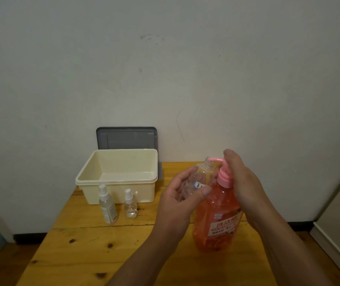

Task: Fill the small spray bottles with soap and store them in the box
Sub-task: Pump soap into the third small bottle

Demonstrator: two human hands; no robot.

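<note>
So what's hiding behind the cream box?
A grey lid stands against the wall behind the cream box. The box covers its lower part, so what it rests on is hidden.

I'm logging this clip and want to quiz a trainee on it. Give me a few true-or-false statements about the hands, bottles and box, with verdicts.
1. The left hand holds an uncapped clear bottle with its mouth at the spout of the pink pump. True.
2. The cream box already holds two bottles. False: the tall spray bottle and the short spray bottle stand on the table in front of it.
3. The right hand is on the pump of the orange soap bottle. True.
4. The grey lid is closed on the box. False: it leans against the wall behind the box.
</note>
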